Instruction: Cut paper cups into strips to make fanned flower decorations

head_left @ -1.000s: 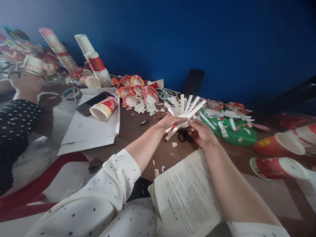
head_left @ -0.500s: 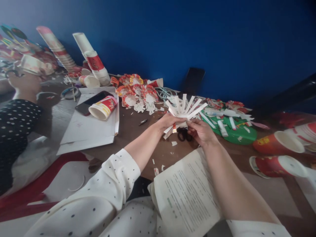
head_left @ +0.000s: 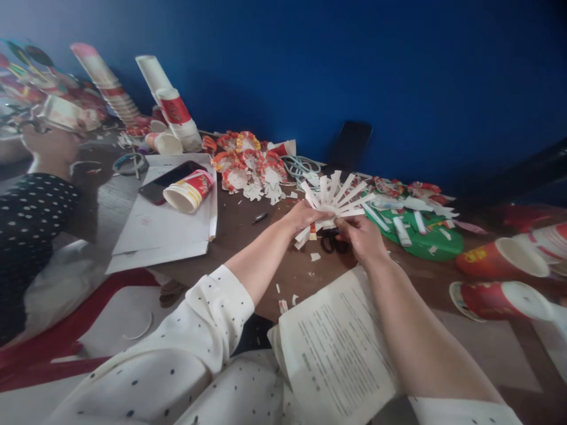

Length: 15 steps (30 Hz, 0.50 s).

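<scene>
Between my two hands is a paper cup cut into strips (head_left: 333,192), its white strips fanned outward. My left hand (head_left: 303,216) grips it from the left, fingers closed around its base. From the right, my right hand (head_left: 358,231) pinches its edge between thumb and fingers. A little red and yellow print shows at its lower side. Black-handled scissors (head_left: 335,243) lie on the table just beneath, partly hidden by my hands. Below them an open printed book (head_left: 334,348) rests on my lap, against the table edge.
Cut cup flowers (head_left: 250,162) are heaped against the blue wall. A green sheet (head_left: 436,247) with paper rolls lies to the right, near red cups (head_left: 500,257). A white box lid (head_left: 159,236) holds a phone and cup. At far left is a co-worker's hand (head_left: 53,144).
The strips in my hands have spread out wider, with those on the right bent lower. My right fingers have shifted slightly along the cup's edge. The whole view has moved a little.
</scene>
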Each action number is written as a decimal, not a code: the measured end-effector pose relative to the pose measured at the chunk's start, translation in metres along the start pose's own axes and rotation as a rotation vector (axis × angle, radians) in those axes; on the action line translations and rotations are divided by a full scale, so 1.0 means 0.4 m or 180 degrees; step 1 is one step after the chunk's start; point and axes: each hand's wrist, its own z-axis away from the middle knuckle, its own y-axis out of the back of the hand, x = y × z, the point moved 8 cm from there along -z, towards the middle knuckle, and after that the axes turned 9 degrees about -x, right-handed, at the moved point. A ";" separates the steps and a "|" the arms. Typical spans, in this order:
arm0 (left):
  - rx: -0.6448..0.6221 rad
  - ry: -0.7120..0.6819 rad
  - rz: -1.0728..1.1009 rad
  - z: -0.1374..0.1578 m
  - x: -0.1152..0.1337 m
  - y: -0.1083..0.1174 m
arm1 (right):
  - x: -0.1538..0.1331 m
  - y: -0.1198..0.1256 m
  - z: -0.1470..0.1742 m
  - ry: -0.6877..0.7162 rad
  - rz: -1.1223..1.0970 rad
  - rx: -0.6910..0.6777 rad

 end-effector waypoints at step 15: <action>-0.0179 -0.0273 0.0373 0.003 0.022 -0.026 | 0.007 -0.009 -0.004 -0.0097 -0.0334 0.0048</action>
